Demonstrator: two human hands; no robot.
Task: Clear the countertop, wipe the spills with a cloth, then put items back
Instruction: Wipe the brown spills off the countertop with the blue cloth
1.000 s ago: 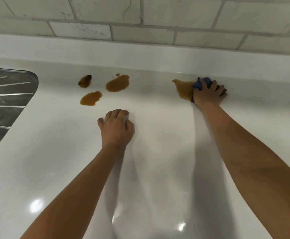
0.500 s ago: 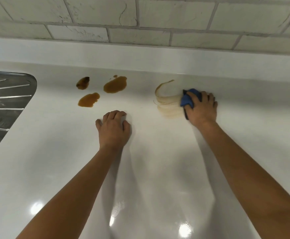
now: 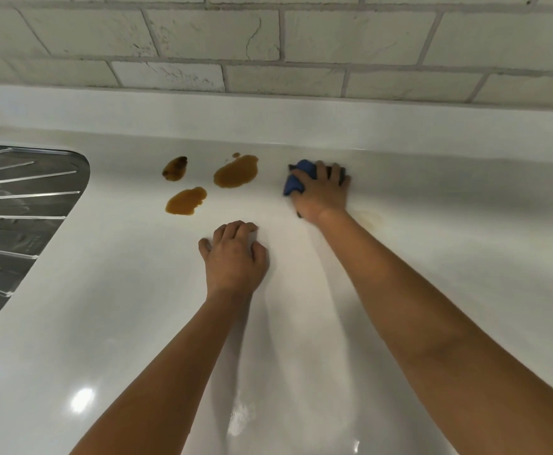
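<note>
Steel draining board (image 3: 22, 221) at far left. Three brown spills (image 3: 235, 171) on white countertop (image 3: 104, 323). Left hand (image 3: 235, 261) resting palm-down, fingers slightly bent (holding nothing). Right hand (image 3: 321, 192) gripping bunched blue cloth (image 3: 296, 180), just beside spills.

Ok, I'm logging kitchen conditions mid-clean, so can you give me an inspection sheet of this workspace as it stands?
Surface: glossy white countertop, faint yellowish smear beside the right wrist.
Job's things: crumpled blue cloth; three brown liquid spills unwiped: large rear puddle, front puddle, small dark rear-left puddle.
Clutter: nothing seen.
Grippers: right hand grips the cloth against the counter, right of the large puddle; left hand rests on the bare counter, fingers bent, holding nothing.
Cables: nothing seen.
Surroundings: ridged steel sink drainboard at left; pale brick-pattern tile wall behind.
</note>
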